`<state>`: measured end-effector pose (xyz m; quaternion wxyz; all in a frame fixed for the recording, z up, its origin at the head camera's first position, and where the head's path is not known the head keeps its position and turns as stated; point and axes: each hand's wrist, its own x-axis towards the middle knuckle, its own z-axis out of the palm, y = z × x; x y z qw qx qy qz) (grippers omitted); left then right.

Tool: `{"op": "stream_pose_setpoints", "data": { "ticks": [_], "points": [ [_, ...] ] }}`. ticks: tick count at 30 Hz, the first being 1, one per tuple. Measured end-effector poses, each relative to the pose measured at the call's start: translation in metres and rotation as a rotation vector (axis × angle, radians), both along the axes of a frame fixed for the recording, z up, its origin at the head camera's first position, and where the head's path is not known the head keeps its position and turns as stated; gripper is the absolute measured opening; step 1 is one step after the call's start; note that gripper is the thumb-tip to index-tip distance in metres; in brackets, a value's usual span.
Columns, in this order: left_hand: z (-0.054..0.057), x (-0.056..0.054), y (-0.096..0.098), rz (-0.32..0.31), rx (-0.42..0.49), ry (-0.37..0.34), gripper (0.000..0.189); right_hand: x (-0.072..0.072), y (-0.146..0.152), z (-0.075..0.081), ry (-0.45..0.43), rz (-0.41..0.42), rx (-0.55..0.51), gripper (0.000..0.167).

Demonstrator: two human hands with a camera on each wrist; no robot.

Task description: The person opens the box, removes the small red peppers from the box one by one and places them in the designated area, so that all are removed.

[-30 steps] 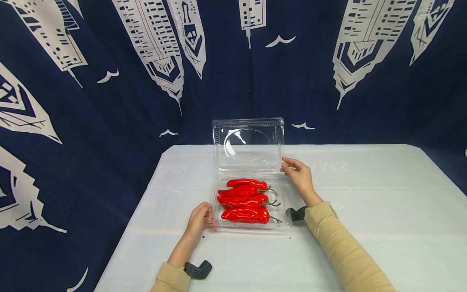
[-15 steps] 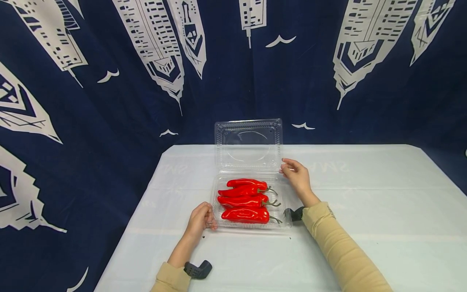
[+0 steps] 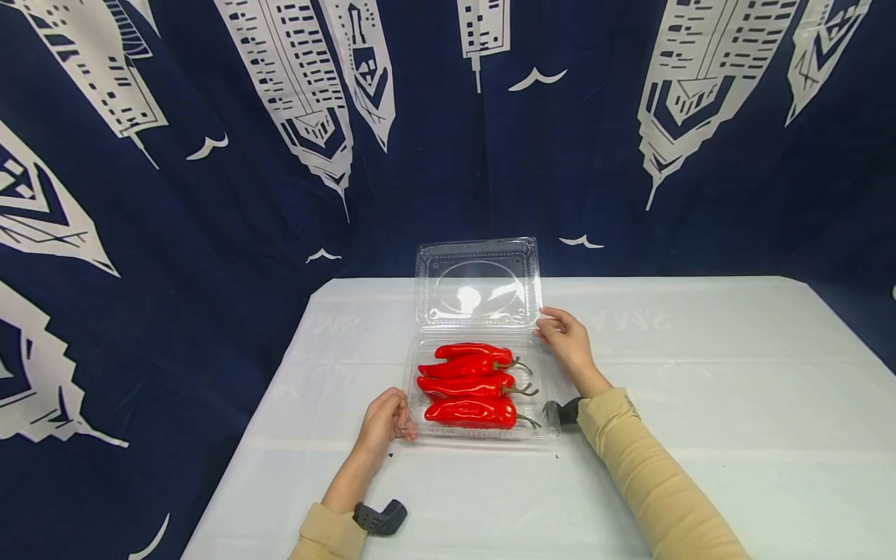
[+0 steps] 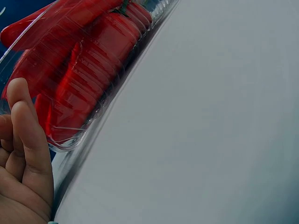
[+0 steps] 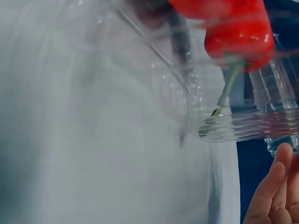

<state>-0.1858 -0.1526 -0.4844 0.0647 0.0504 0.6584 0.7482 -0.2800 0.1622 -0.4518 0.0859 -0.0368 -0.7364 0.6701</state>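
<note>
A hinged clear plastic container (image 3: pixel 483 434) lies on the table with its lid (image 3: pixel 478 268) raised at the back. Several red peppers (image 3: pixel 470 413) with green stems lie side by side in its base. At the base's front left corner, my left hand (image 3: pixel 381 420) grips the edge; its fingers (image 4: pixel 29 135) stand against the clear side wall in the left wrist view. My right hand (image 3: pixel 568 342) pinches the lid's right edge near the hinge. In the right wrist view, its fingertips (image 5: pixel 283 153) are beside the clear plastic, and their exact contact is partly hidden.
A white cloth covers the table (image 3: pixel 700 435), with a few small dark specks near the container's front. Behind stands a dark blue curtain (image 3: pixel 448 179) printed with white buildings. Dark bands (image 3: pixel 380 517) sit at both wrists.
The lid has tilted, its top edge dropping lower in the head view. My right hand has shifted slightly down and left with it. The left hand and the peppers have stayed put.
</note>
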Motion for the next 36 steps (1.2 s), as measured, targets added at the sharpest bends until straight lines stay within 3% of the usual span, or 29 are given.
{"op": "stream_pose_setpoints", "data": {
  "ticks": [15,28,36],
  "points": [
    [0.0002,0.0,0.0013,0.014,0.015,-0.01,0.019,0.0009,0.0009,-0.0008,-0.114,0.048,-0.005,0.042],
    [0.0,0.0005,0.0008,0.018,0.003,-0.005,0.02,0.0009,0.002,-0.0087,-0.139,0.067,-0.016,0.043],
    [-0.0015,-0.0004,0.0009,0.023,-0.009,-0.009,0.021,0.0101,0.0088,-0.005,-0.144,0.056,-0.063,0.043]
  ]
}}
